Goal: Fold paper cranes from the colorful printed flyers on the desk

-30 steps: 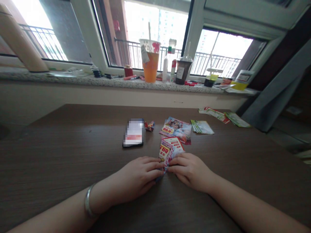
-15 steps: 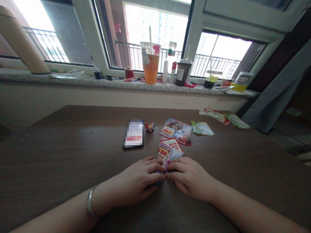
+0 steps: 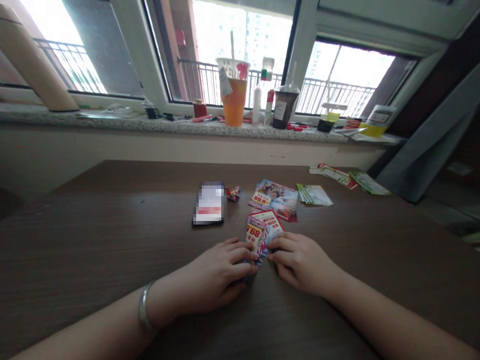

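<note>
A small folded flyer [image 3: 254,234] with yellow and pink print lies in front of me, partly on top of a red-bordered flyer [image 3: 275,222]. My left hand [image 3: 228,270] has its fingers closed over the folded flyer's lower left part; the thumb side is partly hidden. My right hand [image 3: 303,262] rests at the right edge of these papers, fingers loosely bent and slightly apart, their tips touching the paper. Just beyond lies a stack of larger colourful flyers [image 3: 279,200]. A silver bangle [image 3: 143,306] is on my left wrist.
A phone [image 3: 209,204] lies left of the flyers, beside a small crumpled wrapper [image 3: 233,194]. Green-and-white leaflets [image 3: 315,195] and more leaflets [image 3: 369,183] lie at the right back. On the windowsill stand an orange drink cup [image 3: 234,102], a dark drink cup [image 3: 284,109] and bottles.
My right hand has shifted slightly right, apart from my left fingertips, uncovering more of the folded flyer's lower edge. My left hand stays on the flyer. The view has tilted slightly.
</note>
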